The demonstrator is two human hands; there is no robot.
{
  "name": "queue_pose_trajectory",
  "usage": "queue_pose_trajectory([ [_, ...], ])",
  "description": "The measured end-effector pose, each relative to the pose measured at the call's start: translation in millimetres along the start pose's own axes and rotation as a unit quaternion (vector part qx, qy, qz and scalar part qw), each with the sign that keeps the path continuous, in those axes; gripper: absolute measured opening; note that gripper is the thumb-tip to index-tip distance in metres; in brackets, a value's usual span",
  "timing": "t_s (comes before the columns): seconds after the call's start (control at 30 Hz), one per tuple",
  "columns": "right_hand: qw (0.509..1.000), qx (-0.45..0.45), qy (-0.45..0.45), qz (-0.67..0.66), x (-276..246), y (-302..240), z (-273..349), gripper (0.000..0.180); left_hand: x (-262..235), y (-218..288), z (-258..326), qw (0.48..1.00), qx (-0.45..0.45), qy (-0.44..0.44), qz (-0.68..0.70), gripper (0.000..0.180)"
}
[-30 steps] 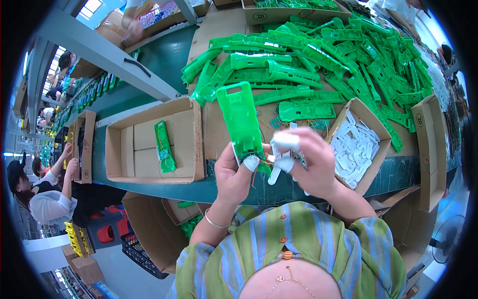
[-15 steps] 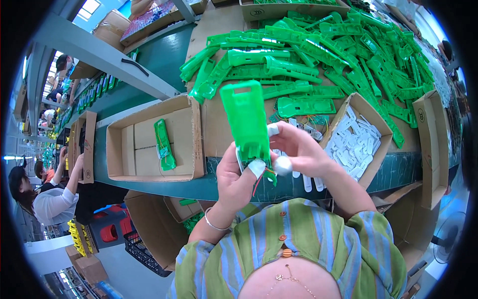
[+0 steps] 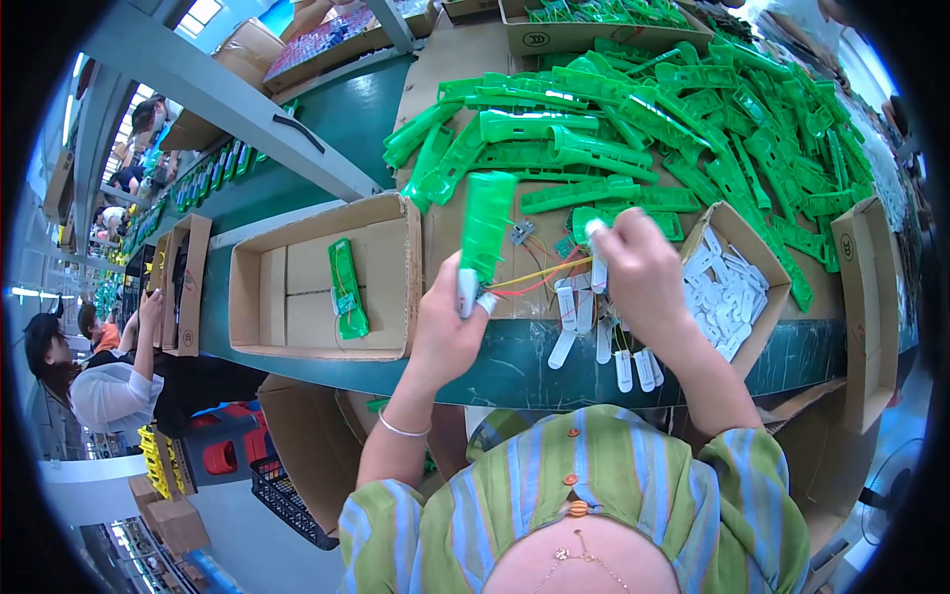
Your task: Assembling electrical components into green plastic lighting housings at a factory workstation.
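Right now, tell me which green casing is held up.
The green casing in the left hand, yellow and red wires running toward the right hand; the casing in the cardboard box and those in the pile lie unheld.

The head-worn fisheye looks down on the nearby hands.

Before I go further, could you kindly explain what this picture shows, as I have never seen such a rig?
There is no machine: a person works by hand, filmed by a head-worn camera looking down, whose lens bends straight edges. The left hand holds a green shell. Yellow and red wires run from it toward the right hand; whether that hand grips them is unclear. On the bench are a heap of green parts, a box of white pieces and, at left, another box with one green part.
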State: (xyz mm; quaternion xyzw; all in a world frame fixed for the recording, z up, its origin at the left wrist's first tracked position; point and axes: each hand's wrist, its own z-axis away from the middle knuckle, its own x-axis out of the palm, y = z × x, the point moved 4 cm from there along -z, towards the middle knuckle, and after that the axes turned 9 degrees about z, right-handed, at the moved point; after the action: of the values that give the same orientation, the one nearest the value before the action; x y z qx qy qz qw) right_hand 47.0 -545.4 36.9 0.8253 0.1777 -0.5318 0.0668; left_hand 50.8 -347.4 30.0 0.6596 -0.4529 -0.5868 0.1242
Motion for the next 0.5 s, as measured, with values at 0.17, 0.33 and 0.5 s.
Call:
queue_pose_trajectory([
  [0.17, 0.941, 0.03, 0.176, -0.288, -43.4, -20.6, 2.7, 0.021, 16.0, 15.8, 7.2, 0.809, -0.096, -0.011, 0.579, 0.031],
  [0.33, 0.897, 0.039, 0.076, -0.433, -28.8, -49.5, 12.4, 0.026, 18.2, 27.7, 6.6, 0.87, 0.005, 0.046, 0.491, 0.032],
  [0.5, 0.912, -0.063, 0.25, -0.319, -51.0, -42.6, 12.1, 0.028, 24.7, 25.9, 9.6, 0.882, -0.027, 0.024, 0.47, 0.039],
])
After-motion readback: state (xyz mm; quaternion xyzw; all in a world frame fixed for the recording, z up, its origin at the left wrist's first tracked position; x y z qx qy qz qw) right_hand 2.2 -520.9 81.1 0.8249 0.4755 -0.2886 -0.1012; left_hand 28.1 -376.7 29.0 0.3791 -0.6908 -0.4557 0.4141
